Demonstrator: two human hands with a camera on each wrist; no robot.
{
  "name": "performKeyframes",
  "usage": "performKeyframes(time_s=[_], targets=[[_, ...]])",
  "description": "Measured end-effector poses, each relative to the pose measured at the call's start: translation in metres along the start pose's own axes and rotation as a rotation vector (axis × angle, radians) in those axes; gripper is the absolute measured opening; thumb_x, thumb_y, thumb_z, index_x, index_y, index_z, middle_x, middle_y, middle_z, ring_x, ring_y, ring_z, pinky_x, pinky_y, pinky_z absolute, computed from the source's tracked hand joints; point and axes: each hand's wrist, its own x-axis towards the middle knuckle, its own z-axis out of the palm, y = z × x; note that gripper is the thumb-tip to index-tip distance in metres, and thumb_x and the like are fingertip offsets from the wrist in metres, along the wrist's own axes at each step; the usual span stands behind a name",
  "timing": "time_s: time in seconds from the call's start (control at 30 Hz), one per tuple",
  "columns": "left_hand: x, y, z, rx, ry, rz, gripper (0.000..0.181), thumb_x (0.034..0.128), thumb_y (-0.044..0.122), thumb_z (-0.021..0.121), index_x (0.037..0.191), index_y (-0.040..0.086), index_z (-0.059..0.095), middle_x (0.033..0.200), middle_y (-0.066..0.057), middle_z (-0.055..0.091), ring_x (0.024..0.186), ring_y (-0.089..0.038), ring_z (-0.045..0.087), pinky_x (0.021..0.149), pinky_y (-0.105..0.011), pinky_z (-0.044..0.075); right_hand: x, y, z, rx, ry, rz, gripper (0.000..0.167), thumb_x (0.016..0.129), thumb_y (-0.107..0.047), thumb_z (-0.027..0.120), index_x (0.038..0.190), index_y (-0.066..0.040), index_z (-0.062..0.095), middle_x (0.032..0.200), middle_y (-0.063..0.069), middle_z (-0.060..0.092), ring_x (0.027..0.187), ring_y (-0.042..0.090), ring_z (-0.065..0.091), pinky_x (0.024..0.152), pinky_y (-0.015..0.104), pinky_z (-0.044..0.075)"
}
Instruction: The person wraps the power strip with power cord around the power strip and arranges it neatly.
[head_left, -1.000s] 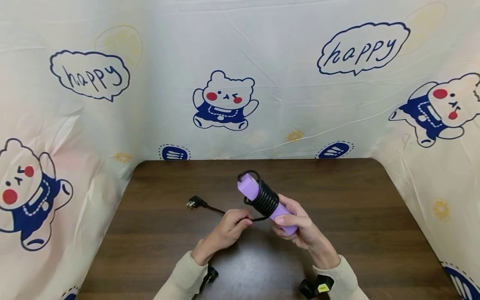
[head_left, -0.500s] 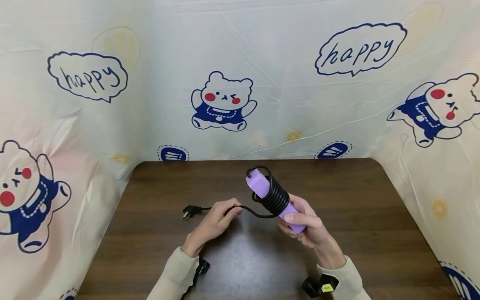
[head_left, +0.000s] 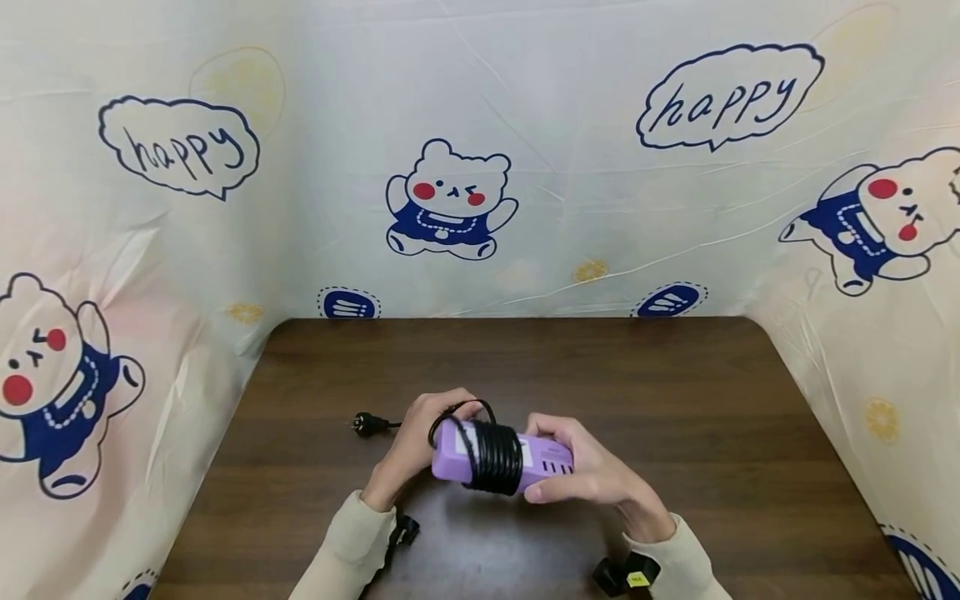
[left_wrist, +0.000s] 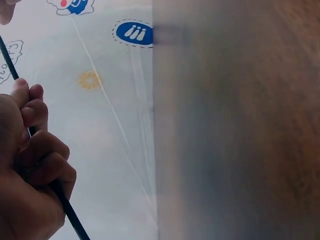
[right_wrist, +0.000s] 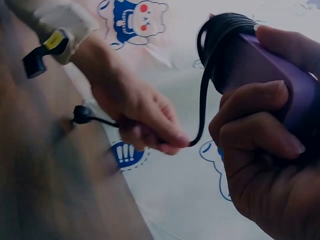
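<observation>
My right hand (head_left: 588, 467) grips one end of a purple power strip (head_left: 546, 460), which lies almost level above the table with a row of slots showing near the fingers. Black cord (head_left: 498, 458) is wound in several tight turns round its middle. My left hand (head_left: 420, 442) is at the strip's other end, partly behind it. In the left wrist view, the fingers of that hand (left_wrist: 37, 155) curl round the cord. From this hand the cord's free end runs out to a black plug (head_left: 369, 425), seen also in the right wrist view as a dark plug (right_wrist: 82, 114).
A dark brown wooden table (head_left: 675, 383) lies under both hands. Pale cloth (head_left: 570, 167) printed with cartoon bears hangs behind it and at both sides. Each wrist wears a small black camera, such as the right wrist's camera (head_left: 626, 575).
The power strip has turned from tilted upward to nearly level and come left and down, toward the left hand. The plug has shifted slightly left. Both hands keep their hold.
</observation>
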Motion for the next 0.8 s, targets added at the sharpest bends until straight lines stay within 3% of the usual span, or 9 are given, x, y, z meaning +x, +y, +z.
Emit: performKeyframes(time_s=[0.17,0.33,0.53,0.63,0.8], targets=[[0.004,0.002,-0.003,0.044,0.022,0.035,0.013,0.1068,0.023,0.067,0.097,0.025,0.076,0.085,0.002,0.074,0.07,-0.002,0.057,0.066,-0.025,0.052,0.004,0.01,0.012,-0.127,-0.036,0.07,0.032,0.084,-0.014,0.086,0.098,-0.011,0.058,0.082,-0.002,0.063,0.068,0.004,0.06,0.054,0.026,0.053],[0.007,0.004,-0.01,0.135,0.052,0.153,0.009,0.1033,0.017,0.071,0.097,0.017,0.077,0.085,0.004,0.076,0.071,-0.003,0.063,0.068,-0.027,0.055,0.007,0.019,0.02,-0.204,-0.043,0.094,0.035,0.082,-0.017,0.09,0.096,-0.014,0.058,0.08,-0.006,0.064,0.066,0.002,0.06,0.054,0.024,0.052],[0.006,0.008,-0.023,0.212,0.113,0.268,0.014,0.1059,0.024,0.068,0.098,0.017,0.077,0.087,0.004,0.076,0.072,-0.006,0.068,0.068,-0.028,0.058,0.011,0.023,0.022,-0.278,-0.031,0.113,0.039,0.079,-0.018,0.093,0.096,-0.014,0.059,0.079,-0.007,0.064,0.066,0.001,0.061,0.056,0.024,0.053],[0.005,0.01,-0.028,0.213,0.112,0.274,0.012,0.1039,0.025,0.071,0.098,0.017,0.077,0.088,0.006,0.076,0.074,-0.005,0.069,0.069,-0.027,0.059,0.012,0.027,0.022,-0.301,-0.03,0.122,0.039,0.077,-0.018,0.093,0.097,-0.014,0.059,0.08,-0.006,0.064,0.067,0.001,0.061,0.056,0.025,0.053],[0.003,0.014,-0.034,0.152,0.103,0.217,0.006,0.099,0.023,0.077,0.097,0.018,0.08,0.09,0.007,0.078,0.076,-0.003,0.069,0.07,-0.023,0.058,0.012,0.034,0.021,-0.369,-0.003,0.13,0.041,0.075,-0.018,0.094,0.097,-0.018,0.059,0.079,-0.007,0.065,0.066,0.002,0.06,0.055,0.025,0.053]])
